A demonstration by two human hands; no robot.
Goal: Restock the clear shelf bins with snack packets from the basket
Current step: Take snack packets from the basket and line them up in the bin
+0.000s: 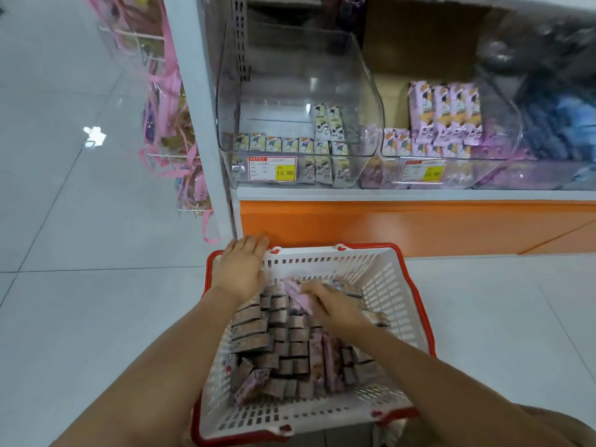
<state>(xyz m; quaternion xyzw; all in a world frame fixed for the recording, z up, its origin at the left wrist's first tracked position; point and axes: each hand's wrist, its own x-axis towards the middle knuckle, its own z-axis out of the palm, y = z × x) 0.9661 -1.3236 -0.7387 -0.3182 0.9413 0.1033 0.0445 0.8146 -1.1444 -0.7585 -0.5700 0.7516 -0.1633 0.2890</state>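
- At the far left corner of the basket (382, 279) on the floor, what's the left hand (240, 269) doing?
- Resting flat on its red rim, fingers straight. Further right, the right hand (337, 306) pinches a purple packet (303, 298) among those inside.
- And above?
- The left bin (290, 75) holds a few cream packets (290, 145); the right bin (500, 133) holds purple stacks (445, 114).
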